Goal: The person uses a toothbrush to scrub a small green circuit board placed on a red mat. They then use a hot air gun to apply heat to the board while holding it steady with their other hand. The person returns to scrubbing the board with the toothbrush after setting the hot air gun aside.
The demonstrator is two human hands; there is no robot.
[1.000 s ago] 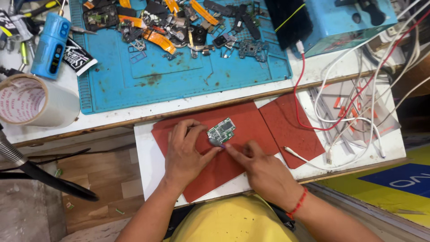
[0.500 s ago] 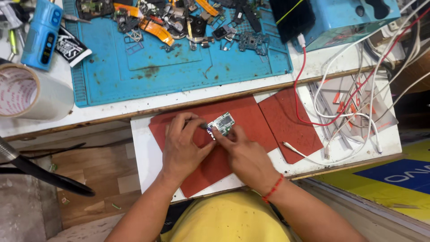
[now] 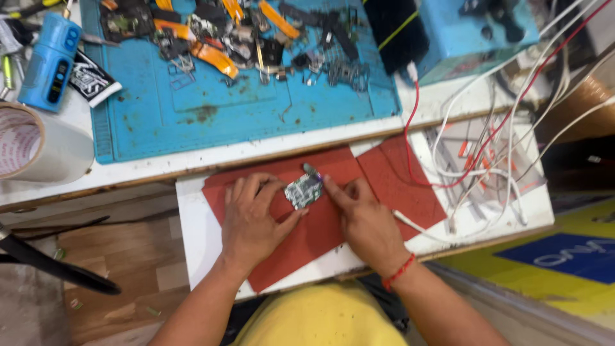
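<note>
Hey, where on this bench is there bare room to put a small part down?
The blue mat is bare in its lower middle, below the pile of loose parts. The red mat is free near its front edge, below the left hand and right hand on the circuit board. The cables crowd the right.

Electronics repair workshop, blue work mat (image 3: 211,122) strewn with phone parts (image 3: 256,38), tangled cables (image 3: 500,147), tape roll (image 3: 32,144)
</note>
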